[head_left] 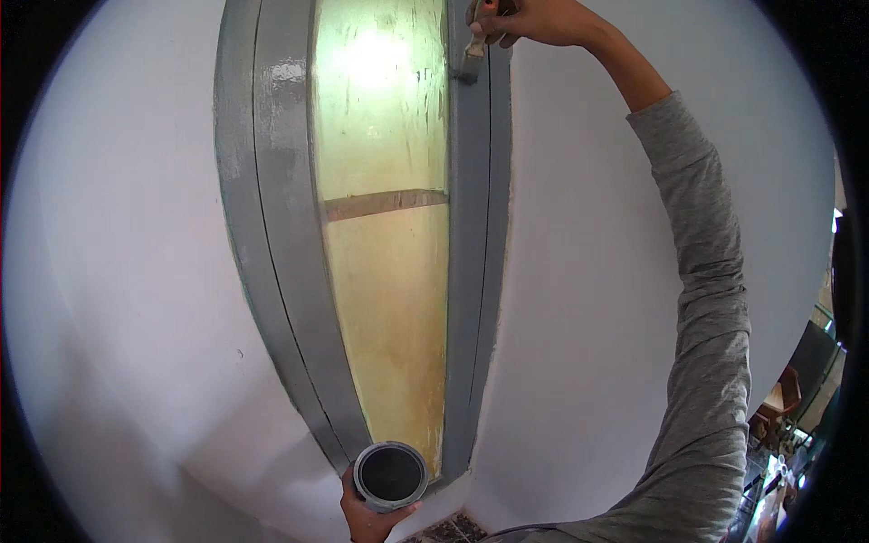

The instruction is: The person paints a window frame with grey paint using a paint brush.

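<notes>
My right hand [534,20] is raised at the top, its fingers closed round the handle of a paintbrush [472,56]. The dark bristles touch the grey right-hand frame [469,226] of a tall, narrow door or window. Low down in front of the frame, my left hand [367,520] grips a round paint can [391,474] from its left side and below. The can's mouth faces me, with dark grey paint inside. Between the grey uprights is a yellowish, translucent panel [389,299], crossed by a brownish strip [387,204]. Wet-looking gloss shines on the left upright [285,118].
White walls [588,271] flank the frame on both sides. Dark floor tiles [453,528] show at the bottom. At the far right edge stand a wooden piece of furniture [778,403] and some clutter that is too small to make out.
</notes>
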`<state>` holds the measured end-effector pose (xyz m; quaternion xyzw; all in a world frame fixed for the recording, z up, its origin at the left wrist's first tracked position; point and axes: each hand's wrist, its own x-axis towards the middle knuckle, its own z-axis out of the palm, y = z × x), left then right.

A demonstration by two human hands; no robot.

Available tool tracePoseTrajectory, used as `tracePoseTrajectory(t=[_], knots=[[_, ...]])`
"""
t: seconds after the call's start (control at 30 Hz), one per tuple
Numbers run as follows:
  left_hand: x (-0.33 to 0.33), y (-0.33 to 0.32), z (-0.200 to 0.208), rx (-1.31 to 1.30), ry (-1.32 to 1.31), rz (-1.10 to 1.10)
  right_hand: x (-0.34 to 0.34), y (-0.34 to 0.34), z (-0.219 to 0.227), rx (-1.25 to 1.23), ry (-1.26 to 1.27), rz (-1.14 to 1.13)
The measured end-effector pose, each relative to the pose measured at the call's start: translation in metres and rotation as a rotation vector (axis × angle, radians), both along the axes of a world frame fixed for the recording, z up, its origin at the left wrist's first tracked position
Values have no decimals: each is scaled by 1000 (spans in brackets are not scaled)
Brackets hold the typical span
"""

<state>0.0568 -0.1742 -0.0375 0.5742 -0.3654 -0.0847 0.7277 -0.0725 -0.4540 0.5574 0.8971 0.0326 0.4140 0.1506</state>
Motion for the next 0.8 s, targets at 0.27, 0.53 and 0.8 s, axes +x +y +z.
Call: tracePoseTrajectory(t=[0.27,0.53,0.8], knots=[[1,-1,-8,-29,-18,23,-6,-41,67,133,-198,124],[0,1,-9,85,-52,240,2,-57,112,147,-195,142],[-6,-7,-6,66,-15,267,1,-71,146,160,-133,230]])
